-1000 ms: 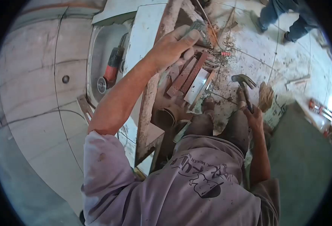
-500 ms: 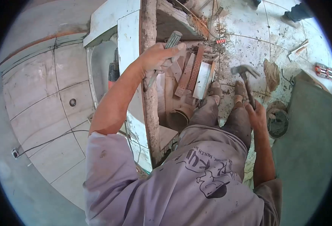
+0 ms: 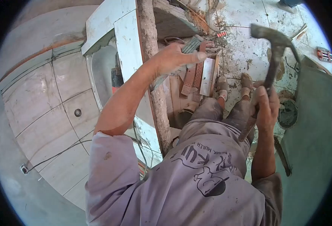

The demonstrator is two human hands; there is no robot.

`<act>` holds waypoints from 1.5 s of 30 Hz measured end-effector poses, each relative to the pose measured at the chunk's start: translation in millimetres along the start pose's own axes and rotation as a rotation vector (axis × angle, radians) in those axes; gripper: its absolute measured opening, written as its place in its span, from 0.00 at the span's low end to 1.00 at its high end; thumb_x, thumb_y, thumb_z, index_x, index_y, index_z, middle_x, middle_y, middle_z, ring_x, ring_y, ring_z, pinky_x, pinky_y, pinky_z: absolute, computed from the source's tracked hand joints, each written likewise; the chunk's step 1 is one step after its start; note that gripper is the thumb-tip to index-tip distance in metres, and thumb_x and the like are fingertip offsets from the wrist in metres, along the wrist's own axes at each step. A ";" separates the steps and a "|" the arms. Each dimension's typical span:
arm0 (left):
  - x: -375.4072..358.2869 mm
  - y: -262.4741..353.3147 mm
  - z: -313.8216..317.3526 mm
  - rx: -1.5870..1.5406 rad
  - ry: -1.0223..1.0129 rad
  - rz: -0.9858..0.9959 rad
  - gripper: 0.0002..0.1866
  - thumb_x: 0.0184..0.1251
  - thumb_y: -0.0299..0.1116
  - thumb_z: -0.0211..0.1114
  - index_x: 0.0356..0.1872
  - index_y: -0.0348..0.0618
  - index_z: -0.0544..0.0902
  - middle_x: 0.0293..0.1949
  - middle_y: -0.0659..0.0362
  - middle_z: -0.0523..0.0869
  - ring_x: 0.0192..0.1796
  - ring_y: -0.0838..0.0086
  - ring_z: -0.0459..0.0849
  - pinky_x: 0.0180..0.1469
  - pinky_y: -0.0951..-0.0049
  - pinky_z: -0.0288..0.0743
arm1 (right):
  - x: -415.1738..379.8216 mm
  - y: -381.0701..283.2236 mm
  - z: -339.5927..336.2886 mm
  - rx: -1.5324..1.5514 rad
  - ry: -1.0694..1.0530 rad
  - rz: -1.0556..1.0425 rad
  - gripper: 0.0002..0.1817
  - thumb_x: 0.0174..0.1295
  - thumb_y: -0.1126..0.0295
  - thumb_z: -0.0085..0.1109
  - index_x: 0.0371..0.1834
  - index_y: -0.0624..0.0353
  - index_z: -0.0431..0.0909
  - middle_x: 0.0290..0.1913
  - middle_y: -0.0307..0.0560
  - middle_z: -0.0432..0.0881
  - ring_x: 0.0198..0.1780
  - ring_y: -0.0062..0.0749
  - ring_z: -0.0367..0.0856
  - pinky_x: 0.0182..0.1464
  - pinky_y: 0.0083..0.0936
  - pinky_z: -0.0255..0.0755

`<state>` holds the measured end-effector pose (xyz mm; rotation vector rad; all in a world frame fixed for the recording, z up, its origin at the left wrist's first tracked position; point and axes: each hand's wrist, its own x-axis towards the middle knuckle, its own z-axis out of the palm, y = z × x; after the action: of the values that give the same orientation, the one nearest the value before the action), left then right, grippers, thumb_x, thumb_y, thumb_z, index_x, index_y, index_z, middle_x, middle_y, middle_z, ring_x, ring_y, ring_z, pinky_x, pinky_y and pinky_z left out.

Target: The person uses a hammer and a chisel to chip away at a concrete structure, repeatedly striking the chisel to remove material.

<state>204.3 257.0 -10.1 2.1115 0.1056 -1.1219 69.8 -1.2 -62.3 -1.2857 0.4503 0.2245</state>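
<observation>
My left hand (image 3: 173, 59) is wrapped around a chisel (image 3: 192, 45). Its ribbed grey-green handle sticks out past the thumb, and the blade end slants down to the left, close to the raw broken edge (image 3: 149, 35) of a white-tiled partition. My fingers cover the middle of the tool. On the right, my right hand (image 3: 266, 107) grips a claw hammer (image 3: 274, 64) by its handle. The hammer head is raised above the floor, well apart from the chisel, and the handle's lower end hangs near my shirt.
Brown and white tile strips (image 3: 206, 77) lean inside the partition, above a bucket (image 3: 184, 117). A drill-like tool (image 3: 116, 77) stands in a niche at left. A round bucket (image 3: 287, 113) is at right. Debris covers the tiled floor (image 3: 241, 45); another person's foot (image 3: 290, 3) shows.
The hammer has swung up and come nearer the camera with my right hand. My left hand, still around the chisel, has shifted right as the view moved slightly.
</observation>
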 end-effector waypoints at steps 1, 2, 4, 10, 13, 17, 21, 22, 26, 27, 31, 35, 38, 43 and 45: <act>-1.3 1.1 1.8 0.048 -0.019 0.010 0.26 0.56 0.60 0.65 0.19 0.47 0.73 0.15 0.69 0.67 0.17 0.85 0.62 0.18 0.78 0.55 | 0.5 -4.5 0.0 0.091 0.031 -0.018 0.16 0.66 0.58 0.52 0.39 0.64 0.72 0.19 0.31 0.65 0.15 0.13 0.61 0.16 0.15 0.54; -1.3 2.3 2.8 0.095 -0.038 0.022 0.26 0.55 0.60 0.66 0.19 0.47 0.73 0.16 0.69 0.67 0.19 0.84 0.63 0.21 0.77 0.57 | 1.6 -9.7 -0.8 0.171 0.049 0.017 0.18 0.67 0.58 0.51 0.37 0.65 0.71 0.18 0.32 0.65 0.13 0.14 0.60 0.14 0.16 0.54; 0.0 -4.8 4.6 0.105 -0.033 0.026 0.26 0.54 0.60 0.67 0.19 0.46 0.73 0.17 0.68 0.67 0.21 0.83 0.64 0.23 0.76 0.59 | 3.7 -18.1 -2.5 0.169 0.040 0.022 0.17 0.67 0.58 0.51 0.37 0.64 0.71 0.17 0.31 0.65 0.13 0.14 0.59 0.14 0.16 0.54; -6.4 8.6 13.1 0.204 0.034 0.037 0.26 0.52 0.60 0.68 0.21 0.44 0.76 0.18 0.67 0.70 0.24 0.81 0.67 0.27 0.76 0.62 | 14.4 -28.7 2.9 -0.015 -0.051 0.163 0.14 0.65 0.59 0.53 0.33 0.61 0.72 0.18 0.32 0.66 0.16 0.16 0.62 0.17 0.17 0.56; -10.3 11.8 14.4 0.210 0.007 -0.008 0.29 0.50 0.62 0.68 0.28 0.41 0.79 0.21 0.64 0.74 0.27 0.77 0.72 0.31 0.74 0.66 | 19.2 -30.6 -0.3 -0.325 -0.263 0.068 0.16 0.63 0.60 0.54 0.30 0.63 0.72 0.21 0.33 0.68 0.22 0.19 0.65 0.24 0.20 0.60; -15.0 13.6 16.0 0.242 -0.013 -0.021 0.33 0.48 0.65 0.67 0.34 0.39 0.80 0.23 0.61 0.78 0.30 0.75 0.76 0.35 0.73 0.70 | 17.2 -41.2 -10.1 -0.399 -0.305 0.041 0.15 0.62 0.60 0.55 0.30 0.64 0.72 0.21 0.33 0.68 0.24 0.18 0.65 0.25 0.20 0.61; -13.6 3.1 16.9 0.160 0.038 0.091 0.26 0.52 0.59 0.68 0.23 0.43 0.77 0.17 0.68 0.69 0.22 0.82 0.66 0.25 0.75 0.60 | 24.5 -56.7 -16.1 -0.108 -0.055 0.098 0.13 0.63 0.60 0.54 0.35 0.60 0.73 0.19 0.30 0.66 0.19 0.11 0.62 0.18 0.13 0.57; -13.8 4.1 16.4 0.159 0.045 0.068 0.26 0.52 0.59 0.68 0.22 0.44 0.77 0.17 0.69 0.69 0.23 0.82 0.66 0.25 0.75 0.60 | 27.3 -52.9 -12.4 -0.060 -0.010 0.103 0.14 0.63 0.60 0.55 0.34 0.62 0.74 0.19 0.33 0.68 0.21 0.15 0.65 0.22 0.18 0.62; -10.7 4.6 17.4 0.236 0.061 0.070 0.26 0.52 0.60 0.68 0.19 0.45 0.75 0.17 0.69 0.67 0.22 0.82 0.64 0.24 0.76 0.59 | 22.5 -33.4 -3.2 -0.570 -0.347 -0.033 0.14 0.62 0.62 0.55 0.33 0.65 0.74 0.22 0.39 0.72 0.28 0.23 0.69 0.33 0.28 0.65; -11.8 4.3 17.6 0.236 0.065 0.067 0.26 0.52 0.60 0.68 0.19 0.45 0.75 0.17 0.69 0.67 0.22 0.82 0.64 0.24 0.76 0.59 | 23.3 -33.4 -6.6 -0.568 -0.352 -0.035 0.14 0.62 0.62 0.55 0.33 0.65 0.74 0.22 0.39 0.72 0.28 0.23 0.69 0.33 0.28 0.65; -7.2 -1.1 15.6 0.161 0.059 0.066 0.27 0.53 0.60 0.67 0.18 0.46 0.74 0.16 0.69 0.67 0.22 0.81 0.64 0.23 0.76 0.59 | 35.9 -45.2 -22.2 -0.359 -0.127 0.142 0.14 0.62 0.62 0.54 0.35 0.66 0.74 0.22 0.42 0.72 0.26 0.24 0.69 0.30 0.28 0.65; -5.5 1.3 13.6 0.168 0.034 0.029 0.26 0.53 0.59 0.69 0.18 0.46 0.75 0.15 0.68 0.68 0.20 0.82 0.65 0.22 0.76 0.58 | 43.8 -37.7 -9.6 -0.590 -0.159 0.040 0.15 0.61 0.62 0.55 0.35 0.66 0.74 0.21 0.43 0.72 0.25 0.25 0.69 0.28 0.29 0.65; -7.3 1.2 14.3 0.103 0.032 0.016 0.26 0.52 0.59 0.69 0.19 0.45 0.75 0.15 0.68 0.68 0.19 0.82 0.66 0.21 0.75 0.59 | 35.0 -29.9 -16.5 -0.594 -0.288 -0.022 0.15 0.60 0.62 0.56 0.33 0.67 0.74 0.20 0.42 0.73 0.25 0.25 0.70 0.27 0.27 0.64; -8.3 2.0 13.9 0.038 -0.037 0.036 0.26 0.51 0.59 0.70 0.21 0.44 0.77 0.17 0.67 0.71 0.21 0.82 0.68 0.23 0.76 0.61 | 54.1 -50.8 -23.4 -0.158 0.049 0.153 0.13 0.60 0.64 0.55 0.35 0.66 0.76 0.20 0.39 0.72 0.22 0.19 0.69 0.23 0.22 0.63; -7.9 4.9 12.4 0.023 -0.031 0.055 0.26 0.50 0.59 0.70 0.22 0.44 0.78 0.17 0.67 0.71 0.22 0.82 0.69 0.24 0.77 0.61 | 55.4 -13.9 -23.7 -0.705 -0.154 -0.286 0.12 0.61 0.65 0.56 0.35 0.66 0.75 0.21 0.37 0.70 0.23 0.17 0.67 0.24 0.21 0.62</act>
<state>192.7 247.5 -5.8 2.1035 0.0205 -1.1276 120.2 -32.4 -79.8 -1.9852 0.0387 0.2475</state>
